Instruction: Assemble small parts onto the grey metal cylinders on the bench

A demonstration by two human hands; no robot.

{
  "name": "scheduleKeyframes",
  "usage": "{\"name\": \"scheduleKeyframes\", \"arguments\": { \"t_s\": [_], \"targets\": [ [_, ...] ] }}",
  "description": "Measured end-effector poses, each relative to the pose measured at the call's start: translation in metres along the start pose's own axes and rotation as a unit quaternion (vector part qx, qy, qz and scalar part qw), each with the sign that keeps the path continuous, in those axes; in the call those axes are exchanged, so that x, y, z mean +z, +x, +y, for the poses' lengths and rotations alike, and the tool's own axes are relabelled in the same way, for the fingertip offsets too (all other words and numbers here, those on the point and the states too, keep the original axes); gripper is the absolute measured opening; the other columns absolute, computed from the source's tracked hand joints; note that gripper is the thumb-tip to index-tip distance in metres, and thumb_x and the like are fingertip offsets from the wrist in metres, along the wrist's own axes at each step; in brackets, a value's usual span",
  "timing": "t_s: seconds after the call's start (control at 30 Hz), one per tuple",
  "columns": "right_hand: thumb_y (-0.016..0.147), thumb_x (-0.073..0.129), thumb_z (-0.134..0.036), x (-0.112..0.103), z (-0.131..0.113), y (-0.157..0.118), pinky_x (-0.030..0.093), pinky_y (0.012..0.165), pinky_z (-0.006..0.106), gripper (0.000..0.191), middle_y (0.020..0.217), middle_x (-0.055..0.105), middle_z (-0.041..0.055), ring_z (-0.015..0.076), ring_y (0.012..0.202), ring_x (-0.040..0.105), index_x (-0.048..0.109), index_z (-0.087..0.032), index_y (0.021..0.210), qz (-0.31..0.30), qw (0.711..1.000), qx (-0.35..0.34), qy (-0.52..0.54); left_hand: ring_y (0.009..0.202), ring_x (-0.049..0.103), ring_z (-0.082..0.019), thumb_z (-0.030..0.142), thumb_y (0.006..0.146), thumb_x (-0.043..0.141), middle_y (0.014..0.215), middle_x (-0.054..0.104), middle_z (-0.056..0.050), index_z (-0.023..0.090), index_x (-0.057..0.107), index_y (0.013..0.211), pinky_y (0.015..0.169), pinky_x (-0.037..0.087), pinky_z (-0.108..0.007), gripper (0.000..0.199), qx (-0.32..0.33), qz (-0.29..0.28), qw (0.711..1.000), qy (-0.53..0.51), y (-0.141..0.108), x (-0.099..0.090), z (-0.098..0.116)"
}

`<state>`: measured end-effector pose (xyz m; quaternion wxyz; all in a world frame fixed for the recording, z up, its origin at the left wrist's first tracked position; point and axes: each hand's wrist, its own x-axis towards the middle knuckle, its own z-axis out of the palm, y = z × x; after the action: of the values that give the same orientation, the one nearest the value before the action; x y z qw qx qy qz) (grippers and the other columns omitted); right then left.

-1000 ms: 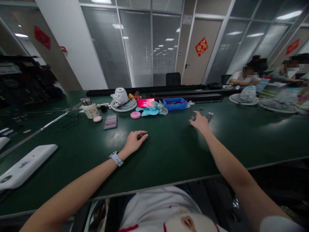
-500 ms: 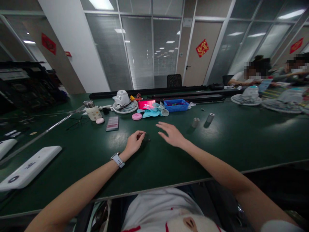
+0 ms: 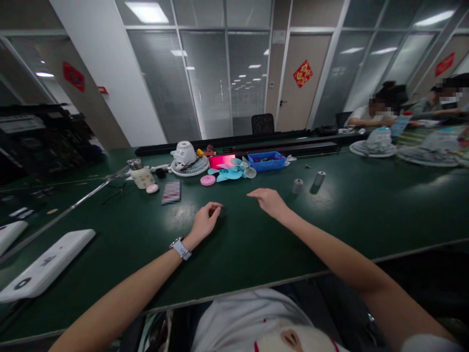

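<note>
My left hand (image 3: 205, 220), with a watch (image 3: 180, 248) on its wrist, is over the green table left of centre. Its fingers are curled in and the thumb meets the index finger; whatever may be between them is too small or hidden to name. My right hand (image 3: 269, 201) is a little farther right, palm down and apart from the left one. Its fingers come together toward a point on the left, and I cannot make out anything in them. Two metal cylinders (image 3: 297, 186) (image 3: 319, 178) stand right of my right hand.
Farther back are light-blue fan blades (image 3: 230, 172), a pink round piece (image 3: 207, 180), a blue tray (image 3: 269, 165) of small parts and a white fan housing (image 3: 184, 153). A phone-like blurred rectangle (image 3: 171, 191) and a patterned jar (image 3: 142, 177) are at left. Other people (image 3: 373, 115) sit far right.
My right hand has shifted slightly right and its spread fingers have drawn together. My left hand stays nearly in place; the small dark thing beside its fingertips no longer shows.
</note>
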<state>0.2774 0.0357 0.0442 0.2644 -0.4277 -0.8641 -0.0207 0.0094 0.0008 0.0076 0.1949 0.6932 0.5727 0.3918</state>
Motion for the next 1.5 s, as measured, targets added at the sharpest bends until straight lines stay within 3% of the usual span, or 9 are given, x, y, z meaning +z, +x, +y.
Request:
{"name": "scheduleKeyframes", "arguments": {
  "t_s": [0.13,0.23,0.37,0.5,1.0,1.17,1.33,1.43,1.5],
  "targets": [
    [0.088,0.046,-0.004,-0.043,0.064,-0.005,0.051,0.096,0.037,0.043,0.117,0.072,0.0085,0.0233,0.106,0.068,0.073,-0.019,0.117,0.121,0.975,0.160,-0.098,0.079,0.064,-0.019,0.039,0.090,0.050,0.087,0.071,-0.004,0.020,0.069,0.105,0.071,0.047,-0.030,0.031,0.003,-0.006,1.000,0.008,0.000,0.000,0.000],
    [0.090,0.047,-0.010,-0.060,0.101,-0.013,0.052,0.093,0.038,0.038,0.113,0.074,0.0105,0.0259,0.102,0.069,0.074,-0.018,0.116,0.118,0.950,0.252,-0.142,0.080,0.064,-0.019,0.040,0.090,0.049,0.087,0.070,-0.004,0.020,0.068,0.106,0.071,0.047,-0.030,0.032,0.002,-0.010,1.000,0.010,-0.001,-0.001,0.000],
    [0.088,0.050,-0.010,-0.062,0.122,-0.020,0.052,0.090,0.034,0.038,0.107,0.076,0.0085,0.0237,0.097,0.070,0.075,-0.022,0.114,0.082,0.938,0.295,-0.164,0.080,0.064,-0.019,0.039,0.090,0.050,0.090,0.071,-0.005,0.019,0.068,0.106,0.073,0.047,-0.030,0.031,0.001,-0.010,1.000,0.005,-0.002,-0.002,0.001],
    [0.087,0.051,-0.009,-0.058,0.124,-0.021,0.051,0.090,0.033,0.039,0.104,0.076,0.0087,0.0229,0.096,0.069,0.075,-0.022,0.114,0.060,0.938,0.302,-0.158,0.080,0.064,-0.019,0.038,0.090,0.050,0.089,0.071,-0.005,0.019,0.068,0.105,0.073,0.048,-0.031,0.030,0.002,-0.010,1.000,0.006,-0.002,-0.002,0.003],
    [0.087,0.051,-0.010,-0.053,0.126,-0.020,0.050,0.090,0.034,0.037,0.104,0.076,0.0084,0.0232,0.099,0.069,0.075,-0.022,0.113,0.082,0.941,0.302,-0.127,0.080,0.064,-0.019,0.036,0.090,0.051,0.087,0.071,-0.005,0.019,0.069,0.103,0.072,0.048,-0.030,0.028,0.001,-0.005,1.000,0.006,-0.004,-0.003,0.006],
    [0.088,0.060,-0.029,-0.052,0.124,-0.022,0.050,0.091,0.038,0.031,0.106,0.075,0.0082,0.0257,0.099,0.068,0.073,-0.023,0.116,0.082,0.937,0.314,-0.128,0.081,0.064,-0.019,0.037,0.090,0.051,0.089,0.071,-0.005,0.019,0.069,0.103,0.073,0.048,-0.030,0.028,-0.001,-0.008,1.000,0.005,-0.004,-0.003,0.006],
    [0.079,0.073,-0.034,-0.047,0.131,-0.024,0.050,0.092,0.041,0.048,0.112,0.072,0.0122,0.0291,0.103,0.067,0.068,-0.021,0.125,0.039,0.923,0.364,-0.119,0.080,0.064,-0.019,0.037,0.090,0.051,0.089,0.071,-0.005,0.019,0.068,0.104,0.073,0.048,-0.031,0.028,0.003,-0.010,1.000,-0.004,-0.003,-0.003,0.004],
    [0.078,0.074,-0.031,-0.042,0.119,-0.019,0.049,0.094,0.042,0.054,0.110,0.072,0.0115,0.0284,0.102,0.067,0.064,-0.021,0.130,0.074,0.930,0.349,-0.090,0.078,0.063,-0.018,0.040,0.090,0.052,0.088,0.070,-0.004,0.020,0.068,0.105,0.072,0.048,-0.031,0.030,0.010,-0.009,1.000,-0.013,-0.004,-0.002,0.005],
    [0.077,0.075,-0.031,-0.035,0.094,-0.012,0.051,0.093,0.041,0.059,0.107,0.072,0.0099,0.0264,0.099,0.068,0.059,-0.022,0.134,0.099,0.949,0.297,-0.031,0.079,0.063,-0.018,0.043,0.090,0.053,0.088,0.070,-0.003,0.021,0.068,0.107,0.073,0.048,-0.030,0.032,0.027,-0.017,0.999,-0.012,-0.005,-0.002,0.008]
  ]
}}
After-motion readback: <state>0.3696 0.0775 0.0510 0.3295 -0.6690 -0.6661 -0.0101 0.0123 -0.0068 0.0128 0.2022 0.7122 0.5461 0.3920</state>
